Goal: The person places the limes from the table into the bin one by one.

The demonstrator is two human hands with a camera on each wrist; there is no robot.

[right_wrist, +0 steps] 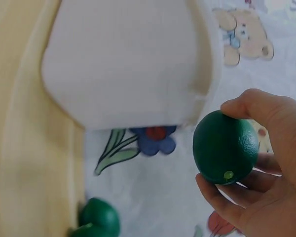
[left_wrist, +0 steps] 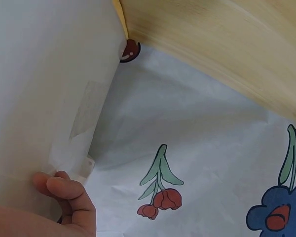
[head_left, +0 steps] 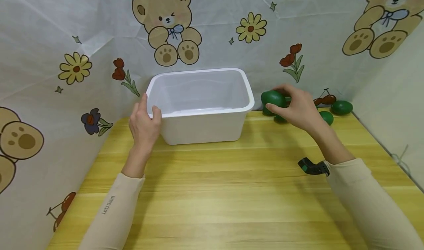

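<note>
A white plastic bin (head_left: 202, 127) stands on the wooden table against the back cloth, and its visible inside is bare. At its left front corner, my left hand (head_left: 144, 123) holds the rim; curled fingertips (left_wrist: 64, 187) touch the bin's side in the left wrist view. Just right of the bin, my right hand (head_left: 296, 108) grips a glossy green lime (right_wrist: 224, 148) between thumb and fingers, lifted off the table. Below and behind that hand lie more limes, partly hidden; one lime (head_left: 327, 117) sits beside the wrist and another lime (head_left: 342, 107) farther right.
A white cloth (head_left: 212, 51) printed with bears and flowers hangs behind and to the left of the wooden table (head_left: 218, 191). A pale wall (head_left: 391, 106) borders the right side. A black strap (head_left: 313, 167) sticks out at the right sleeve cuff.
</note>
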